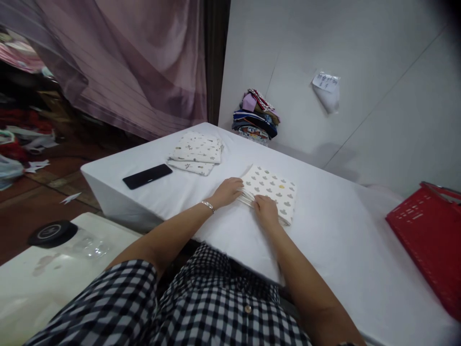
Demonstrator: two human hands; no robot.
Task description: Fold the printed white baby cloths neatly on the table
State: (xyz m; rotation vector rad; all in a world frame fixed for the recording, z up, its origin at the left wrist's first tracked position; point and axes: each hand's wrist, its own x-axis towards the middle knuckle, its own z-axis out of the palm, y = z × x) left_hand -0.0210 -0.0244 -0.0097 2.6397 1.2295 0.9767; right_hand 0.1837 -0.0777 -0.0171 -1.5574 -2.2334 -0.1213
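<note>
On the white-covered table lies a folded white cloth with a small grey print and one yellow figure. My left hand grips the layered near-left edge of this cloth, its fingers curled over the top. Further right along the same edge, my right hand pinches the layers, thumb hidden from view. The layers show as thin stacked edges between both hands. Beyond my left hand rests another pile of folded printed cloth, touched by neither hand.
A black phone lies near the table's left edge. Stacked folded fabrics stand by the wall at the back. To the right is a red plastic basket. A white surface at lower left bears a round black lid. A mauve curtain hangs behind.
</note>
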